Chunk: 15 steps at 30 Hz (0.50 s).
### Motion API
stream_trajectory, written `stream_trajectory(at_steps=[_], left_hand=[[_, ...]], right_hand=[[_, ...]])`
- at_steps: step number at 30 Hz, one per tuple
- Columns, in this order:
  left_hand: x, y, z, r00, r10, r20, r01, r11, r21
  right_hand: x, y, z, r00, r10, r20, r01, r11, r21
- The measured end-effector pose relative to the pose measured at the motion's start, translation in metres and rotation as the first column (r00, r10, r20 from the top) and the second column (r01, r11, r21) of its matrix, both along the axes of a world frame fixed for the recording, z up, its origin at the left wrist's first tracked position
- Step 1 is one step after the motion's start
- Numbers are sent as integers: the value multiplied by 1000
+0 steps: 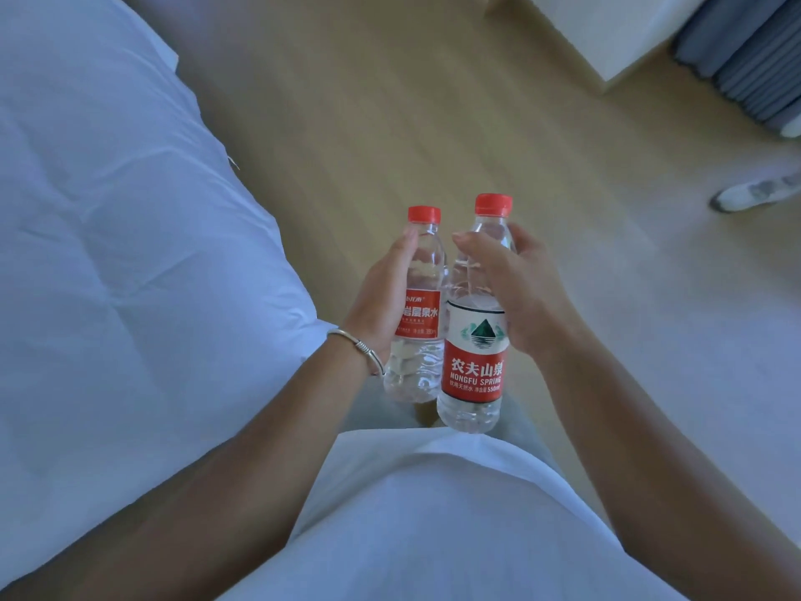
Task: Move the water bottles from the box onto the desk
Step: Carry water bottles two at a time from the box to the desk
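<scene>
A: Looking down from head height. Holding what?

B: Gripping two bottles, one per hand, both upright, above the floor [390, 101] in front of a white shirt [433, 514].

A: Left hand [381, 297]?

B: Curling round the small bottle [417, 305], thumb lying up its neck. Wearing a bangle [359, 344] at the wrist.

A: Right hand [516, 292]?

B: Wrapping the upper half of the big bottle [474, 353], fingers bending over its shoulder. Showing a red label reading "NONGFU SPRING".

A: Touching each other?

B: Standing just beside one another, sides seeming to meet near the labels. Both wearing red caps, both holding clear water.

A: Around them?

B: Lying at left, a white bed [108, 232]. Hanging at top right, a grey curtain [745, 58] beside a white cabinet [607, 28]. Sitting at far right, a white shoe [745, 195].
</scene>
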<state>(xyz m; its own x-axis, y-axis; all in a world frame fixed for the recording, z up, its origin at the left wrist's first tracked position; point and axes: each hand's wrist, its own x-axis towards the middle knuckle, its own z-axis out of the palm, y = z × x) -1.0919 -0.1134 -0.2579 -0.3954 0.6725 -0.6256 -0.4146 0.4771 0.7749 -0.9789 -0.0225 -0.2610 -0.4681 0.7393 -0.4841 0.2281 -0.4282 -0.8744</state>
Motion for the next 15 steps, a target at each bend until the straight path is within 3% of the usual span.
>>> stream_trajectory(at_steps=[8, 15], left_hand=[[-37, 99, 7, 992, 122, -10, -121, 991, 61], [-130, 180, -12, 982, 181, 55, -186, 978, 96]], right_hand=[[-51, 115, 13, 990, 138, -34, -138, 990, -5], [-149, 208, 11, 972, 236, -14, -236, 972, -5]])
